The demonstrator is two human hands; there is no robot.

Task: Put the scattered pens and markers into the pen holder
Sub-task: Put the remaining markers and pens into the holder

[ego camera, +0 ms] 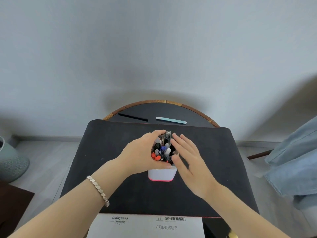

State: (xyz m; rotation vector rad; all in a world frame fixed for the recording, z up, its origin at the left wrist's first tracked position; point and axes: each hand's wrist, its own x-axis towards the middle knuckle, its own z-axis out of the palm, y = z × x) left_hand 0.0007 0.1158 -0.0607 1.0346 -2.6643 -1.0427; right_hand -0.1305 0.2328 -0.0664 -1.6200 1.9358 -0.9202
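Left hand [140,154] reaches in from lower left, wrist bent, fingers and thumb curled around the bundle of pens and markers [163,150]. Its grip is closed on the bundle: fingertips wrap the far side at the top, thumb lies across the near side just above the rim of the pen holder [162,175]. A silver link bracelet [98,190] sits on the left forearm, well back from the grip.

Right hand [187,158] comes in from lower right, held flat and upright, fingers spread and straight. Its grip is open, holding nothing; the palm faces the bundle, fingertips just beside the pen tops on the side opposite the left grip.

Pen holder: one, white with a pink base band, standing upright on a black mat [120,169] directly below the left grip. It holds a crowded cluster of upright pens and markers; caps seen are orange-red, blue, white, black and clear. Exact count cannot be told, since the hands cover part of it.

Beyond both grips, on the round bench [193,115] with a woven rim: one black pen [133,117] and one teal-and-white marker [171,120], lying flat, well apart from the holder.

Nearer than the grips, one printed booklet [145,226] lies at the mat's near edge.
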